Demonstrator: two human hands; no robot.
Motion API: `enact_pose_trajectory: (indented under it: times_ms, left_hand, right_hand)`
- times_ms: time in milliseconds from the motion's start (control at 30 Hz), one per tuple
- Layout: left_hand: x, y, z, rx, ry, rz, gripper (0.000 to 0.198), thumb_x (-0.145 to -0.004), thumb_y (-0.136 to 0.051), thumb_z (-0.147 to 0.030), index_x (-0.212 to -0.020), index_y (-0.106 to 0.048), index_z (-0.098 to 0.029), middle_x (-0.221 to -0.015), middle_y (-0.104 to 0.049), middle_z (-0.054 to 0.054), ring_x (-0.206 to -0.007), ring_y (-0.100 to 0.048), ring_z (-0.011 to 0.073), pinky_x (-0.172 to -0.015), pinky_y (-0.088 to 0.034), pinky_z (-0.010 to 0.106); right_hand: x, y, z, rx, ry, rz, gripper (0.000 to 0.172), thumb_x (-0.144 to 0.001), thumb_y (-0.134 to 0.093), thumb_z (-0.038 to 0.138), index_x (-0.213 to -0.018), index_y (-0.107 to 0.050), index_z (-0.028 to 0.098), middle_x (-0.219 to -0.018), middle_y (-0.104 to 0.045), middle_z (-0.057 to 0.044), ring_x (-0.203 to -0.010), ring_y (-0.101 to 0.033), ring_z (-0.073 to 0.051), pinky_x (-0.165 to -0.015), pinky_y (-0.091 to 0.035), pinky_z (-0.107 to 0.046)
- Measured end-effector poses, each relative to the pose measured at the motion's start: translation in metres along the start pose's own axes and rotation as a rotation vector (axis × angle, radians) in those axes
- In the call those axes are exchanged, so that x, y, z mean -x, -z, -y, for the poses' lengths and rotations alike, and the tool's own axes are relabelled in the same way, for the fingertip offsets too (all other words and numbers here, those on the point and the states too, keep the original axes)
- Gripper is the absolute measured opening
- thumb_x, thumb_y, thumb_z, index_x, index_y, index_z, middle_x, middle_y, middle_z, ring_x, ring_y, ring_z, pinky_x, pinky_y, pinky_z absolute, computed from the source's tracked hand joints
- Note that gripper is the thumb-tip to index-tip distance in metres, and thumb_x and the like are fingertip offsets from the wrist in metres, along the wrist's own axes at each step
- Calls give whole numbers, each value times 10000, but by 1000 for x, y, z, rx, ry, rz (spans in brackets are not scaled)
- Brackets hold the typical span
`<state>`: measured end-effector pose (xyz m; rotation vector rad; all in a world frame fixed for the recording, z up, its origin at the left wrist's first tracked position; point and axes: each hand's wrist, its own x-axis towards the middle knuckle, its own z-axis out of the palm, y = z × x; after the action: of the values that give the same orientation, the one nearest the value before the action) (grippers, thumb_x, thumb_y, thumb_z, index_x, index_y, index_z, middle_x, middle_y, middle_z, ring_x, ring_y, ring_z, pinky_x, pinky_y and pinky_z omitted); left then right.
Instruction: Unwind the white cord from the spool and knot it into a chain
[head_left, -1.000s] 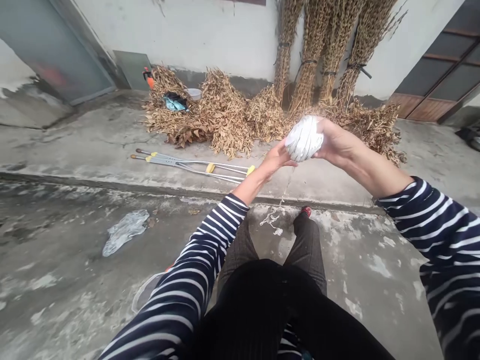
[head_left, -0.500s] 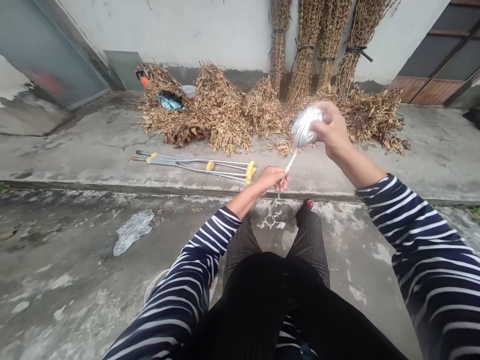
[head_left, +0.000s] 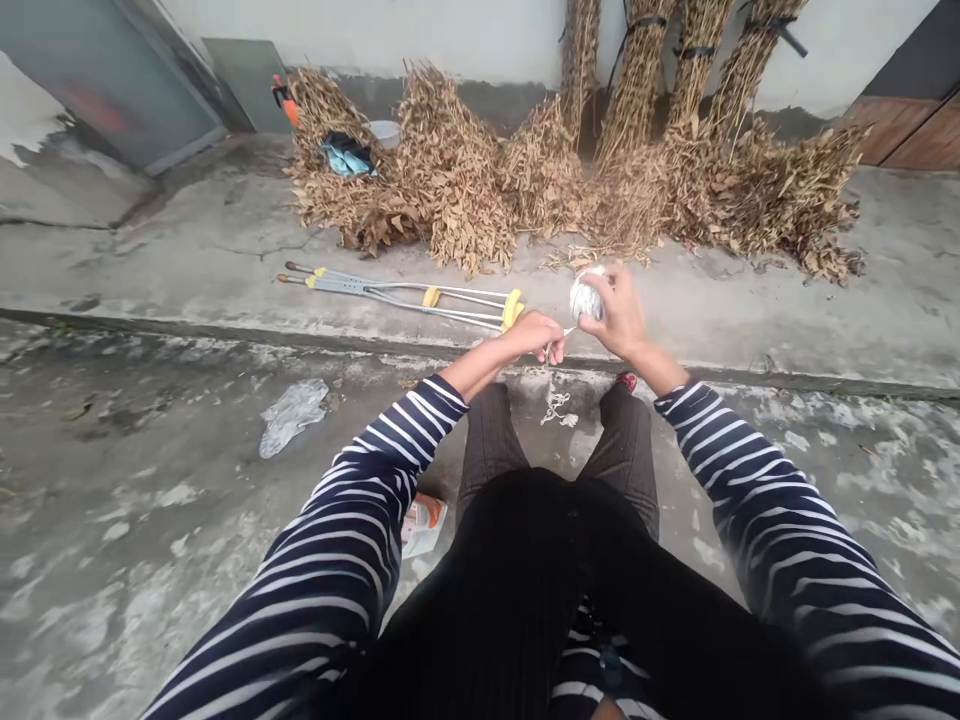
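Above the step [head_left: 720, 320], the right grip [head_left: 619, 315], clasping the ball [head_left: 583, 299], has neared the left [head_left: 538, 336], pinching cord [head_left: 568, 331].

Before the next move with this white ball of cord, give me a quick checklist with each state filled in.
1. White ball gripped by the right hand: ok.
2. Strand running from the ball to the left hand: ok.
3. Loose cord neatly gathered: not ok, it lies straggling on the ground between the legs.
4. Loose cord free of knots: cannot tell, too small.
5. Crutches apart from the loose cord: ok, lying on the raised concrete.
6. Plastic sheet apart from the loose cord: ok, off to the left.
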<state>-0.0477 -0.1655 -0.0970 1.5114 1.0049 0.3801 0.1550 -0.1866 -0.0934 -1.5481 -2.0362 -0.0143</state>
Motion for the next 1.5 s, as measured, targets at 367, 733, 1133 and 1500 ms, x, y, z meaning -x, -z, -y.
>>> enact_pose_trajectory:
  times_ms: [367, 733, 1133, 1500]
  left_hand:
    - [-18, 30, 17, -48, 76, 139, 153, -702, -689, -158, -554, -694, -122, -513, -616, 85, -480, -595, 176, -491, -426, 282]
    - [-29, 36, 17, 15, -12, 196, 296, -690, -897, -302, -582, -725, -87, -584, -687, 126, -515, -629, 163, -514, -458, 269]
    - [-17, -50, 120, 471, 203, 9, 350, -792, -846, -415, -727, -697, -106, -634, -684, 68, -642, -676, 158, -644, -552, 262]
    - [-19, -77, 92, 353, -321, -192, 526, -809, -723, -132, -1326, -692, -217, -1391, -703, 60, -1296, -638, 215, -1136, -461, 317]
  right_hand:
    - [55, -32, -7, -54, -89, 411, 678, -708, -746, 244, -1380, -657, 265, -1368, -533, -175, -1264, -508, -403, -996, -506, -550]
    - [101, -15, -3, -1076, -421, 582, 721, -645, -665, 323, -1361, -595, 266, -1370, -641, -62, -1255, -589, -305, -1060, -500, -448]
    - [97, -24, 11, -1292, -634, 220, 825, -670, -574, 422, -1477, -512, 265, -1459, -607, -71, -1304, -596, -311, -952, -582, -410]
    - [86, -18, 26, -1301, -832, 121, 628, -592, -656, 325, -1218, -665, 265, -1191, -704, -28, -995, -619, -231, -714, -531, -308]
